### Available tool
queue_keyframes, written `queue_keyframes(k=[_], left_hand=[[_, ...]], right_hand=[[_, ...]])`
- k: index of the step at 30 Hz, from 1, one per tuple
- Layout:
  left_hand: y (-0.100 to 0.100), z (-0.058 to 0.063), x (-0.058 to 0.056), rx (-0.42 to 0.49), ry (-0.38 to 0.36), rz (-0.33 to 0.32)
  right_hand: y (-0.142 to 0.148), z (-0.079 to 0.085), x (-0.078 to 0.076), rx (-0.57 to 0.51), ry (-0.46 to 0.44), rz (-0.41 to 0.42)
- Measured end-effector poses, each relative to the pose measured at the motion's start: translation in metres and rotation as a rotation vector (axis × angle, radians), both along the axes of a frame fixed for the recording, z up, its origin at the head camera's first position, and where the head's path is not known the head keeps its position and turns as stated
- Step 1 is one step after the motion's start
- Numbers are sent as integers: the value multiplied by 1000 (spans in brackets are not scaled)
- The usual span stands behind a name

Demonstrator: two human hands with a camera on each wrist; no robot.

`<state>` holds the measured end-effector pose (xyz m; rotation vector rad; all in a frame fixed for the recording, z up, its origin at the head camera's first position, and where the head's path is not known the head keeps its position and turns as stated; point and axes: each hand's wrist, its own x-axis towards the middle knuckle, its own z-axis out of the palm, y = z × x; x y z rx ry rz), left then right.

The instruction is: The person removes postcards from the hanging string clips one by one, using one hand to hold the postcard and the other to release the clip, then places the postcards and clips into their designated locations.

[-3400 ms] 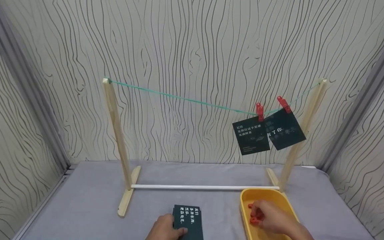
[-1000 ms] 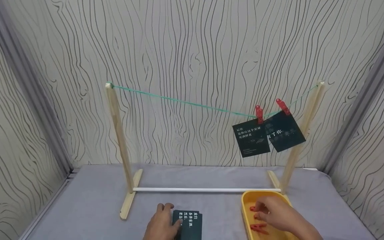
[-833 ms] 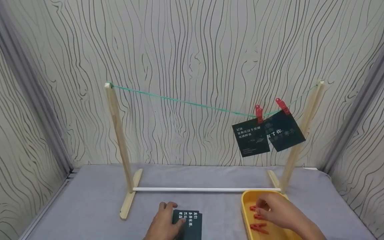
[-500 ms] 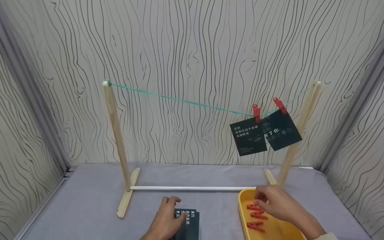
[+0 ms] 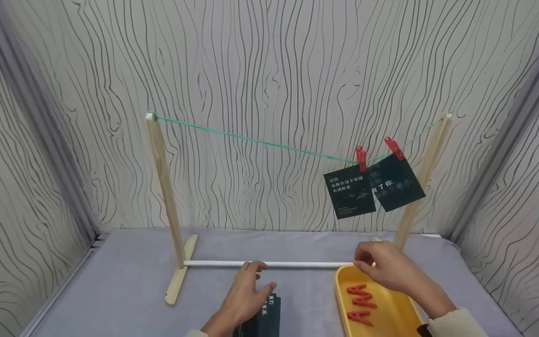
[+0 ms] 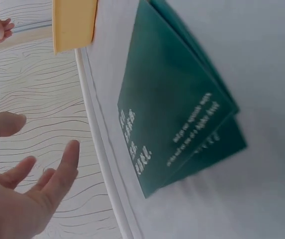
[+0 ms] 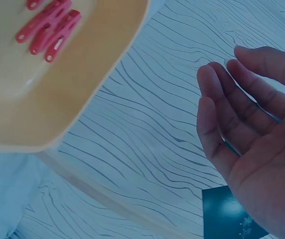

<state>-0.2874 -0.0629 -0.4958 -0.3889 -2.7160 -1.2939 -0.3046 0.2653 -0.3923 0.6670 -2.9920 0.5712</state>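
Note:
My left hand (image 5: 246, 299) hovers over the stack of dark green printed cards (image 5: 273, 316), fingers parted, holding nothing. The left wrist view shows the hand (image 6: 20, 194) apart from the stack (image 6: 177, 104), whose cards lie slightly fanned. Above the yellow tray's (image 5: 339, 290) back rim is my right hand (image 5: 386, 264), its fingers loosely bent. Nothing shows between the thumb and fingers of the right hand (image 7: 256, 119) in the right wrist view. Three red clothespins (image 5: 360, 304) lie side by side in the tray.
A wooden stand has a left post (image 5: 164, 196), a right post (image 5: 431, 164) and a white crossbar (image 5: 297, 264). A green string (image 5: 251, 138) sags between the posts. Two cards hang on it, a left card (image 5: 350, 192) and a right card (image 5: 396, 182), each under a red clothespin (image 5: 361, 159).
My right hand has risen from among the clothespins in the tray, which now lie in a row. My left hand has come off the card stack and moved forward and up.

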Motion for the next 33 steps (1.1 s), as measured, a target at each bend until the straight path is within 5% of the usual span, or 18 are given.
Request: queue_keyframes(k=[12, 33], left_hand=[[9, 4, -21, 80, 62, -92], [33, 26, -39, 308, 24, -116]], right_hand=[[-4, 28, -5, 7, 62, -24], [-4, 75, -10, 46, 241, -12]])
